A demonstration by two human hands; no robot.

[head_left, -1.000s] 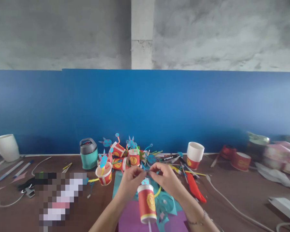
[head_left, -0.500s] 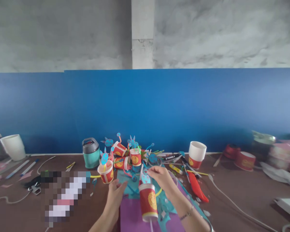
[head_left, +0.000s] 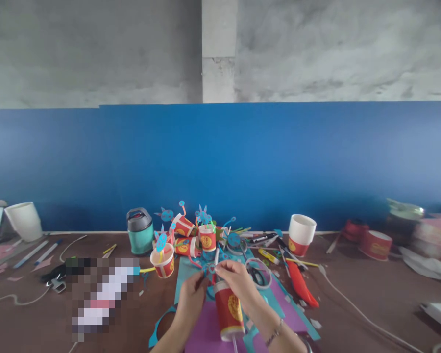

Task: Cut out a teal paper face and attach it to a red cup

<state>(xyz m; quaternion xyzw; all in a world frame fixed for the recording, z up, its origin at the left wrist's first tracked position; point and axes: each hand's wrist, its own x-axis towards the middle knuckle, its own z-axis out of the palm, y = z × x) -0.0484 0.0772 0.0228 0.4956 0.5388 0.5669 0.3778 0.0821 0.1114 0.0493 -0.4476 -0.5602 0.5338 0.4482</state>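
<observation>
A red-and-white paper cup with a yellow emblem lies tilted over the purple and blue paper, a pale straw poking from its bottom. At its rim, a small blue paper cutout with pink markings sits between my fingertips, partly covered. My right hand reaches over the cup and pinches the cutout's right side. Closed fingers of my left hand meet its left side. A red straw and a pale straw show near the fingertips.
Behind stand finished-looking cups with blue paper faces and bent straws. A teal lidded container is left of them, stacked white cups right. Tape roll, yellow cutter, red feather-shaped piece, cable and paper scraps lie around.
My left hand has moved right and closed at the cutout. The cutout has shifted left from over the cup's rim, with my right hand following. The cup tilts more.
</observation>
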